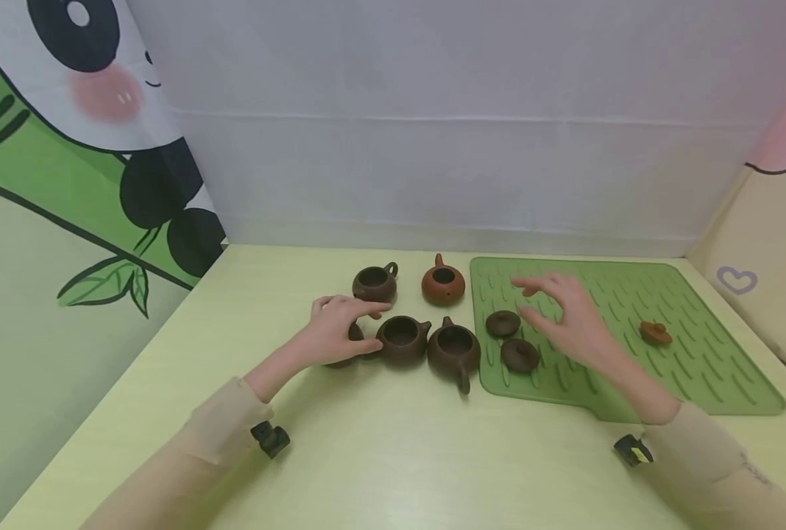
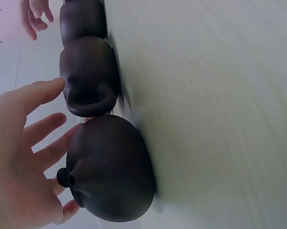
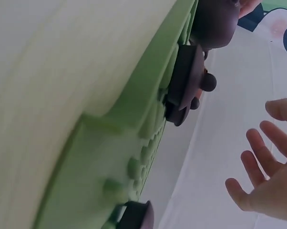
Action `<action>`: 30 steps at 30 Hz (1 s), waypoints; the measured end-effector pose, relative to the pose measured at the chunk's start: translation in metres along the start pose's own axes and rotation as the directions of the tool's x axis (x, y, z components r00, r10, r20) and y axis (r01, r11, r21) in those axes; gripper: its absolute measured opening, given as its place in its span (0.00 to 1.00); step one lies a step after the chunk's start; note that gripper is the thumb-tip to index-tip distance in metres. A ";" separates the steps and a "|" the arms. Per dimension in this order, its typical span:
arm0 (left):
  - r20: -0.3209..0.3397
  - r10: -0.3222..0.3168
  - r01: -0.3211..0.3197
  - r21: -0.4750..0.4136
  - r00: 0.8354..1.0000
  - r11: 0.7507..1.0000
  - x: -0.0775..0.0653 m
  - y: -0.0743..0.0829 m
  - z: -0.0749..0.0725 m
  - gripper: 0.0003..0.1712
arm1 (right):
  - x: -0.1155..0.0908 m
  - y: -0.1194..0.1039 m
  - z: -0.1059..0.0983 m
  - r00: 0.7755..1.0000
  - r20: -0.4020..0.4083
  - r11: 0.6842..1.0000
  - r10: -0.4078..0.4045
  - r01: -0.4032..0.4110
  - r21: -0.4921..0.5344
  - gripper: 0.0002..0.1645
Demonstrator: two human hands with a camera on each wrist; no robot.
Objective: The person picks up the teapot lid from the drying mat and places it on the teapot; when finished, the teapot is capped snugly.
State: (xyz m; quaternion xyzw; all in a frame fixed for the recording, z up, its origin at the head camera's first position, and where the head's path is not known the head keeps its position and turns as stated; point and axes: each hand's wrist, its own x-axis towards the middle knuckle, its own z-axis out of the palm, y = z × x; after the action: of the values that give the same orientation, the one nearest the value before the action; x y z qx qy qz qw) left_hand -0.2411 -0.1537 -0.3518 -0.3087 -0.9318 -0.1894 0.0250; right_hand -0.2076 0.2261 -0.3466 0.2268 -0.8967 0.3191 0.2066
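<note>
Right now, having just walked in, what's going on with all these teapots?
Someone's left hand is over a lidded dark brown teapot; I can't tell whether it is touching it. The right hand, empty with its fingers apart, is raised above a green mat. Three lidless dark brown teapots and a lidless reddish-brown teapot stand on the table. Dark lids and a reddish-brown lid lie on the mat.

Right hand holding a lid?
No: the right wrist view shows the right hand empty, fingers spread, clear of the lids on the green mat.
</note>
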 end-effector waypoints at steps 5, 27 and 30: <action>0.025 0.001 -0.001 0.016 1.000 1.000 0.002 0.000 0.001 0.34 | -0.006 0.005 -0.004 0.995 0.090 0.997 -0.041 0.047 -0.057 0.25; 0.088 -0.014 0.010 0.045 0.996 0.999 0.005 0.002 -0.003 0.32 | -0.016 0.013 -0.009 0.922 0.385 0.983 0.028 0.045 -0.178 0.13; 0.081 -0.010 0.007 0.042 0.997 0.999 0.005 0.002 -0.003 0.31 | -0.015 0.014 -0.009 0.924 0.381 0.982 0.033 0.040 -0.183 0.12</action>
State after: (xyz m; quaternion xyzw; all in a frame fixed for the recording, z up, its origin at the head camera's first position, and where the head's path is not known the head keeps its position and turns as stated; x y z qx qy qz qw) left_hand -0.2442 -0.1502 -0.3476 -0.3116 -0.9371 -0.1574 -0.0073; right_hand -0.2006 0.2455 -0.3547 0.2658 -0.9454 0.1824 0.0487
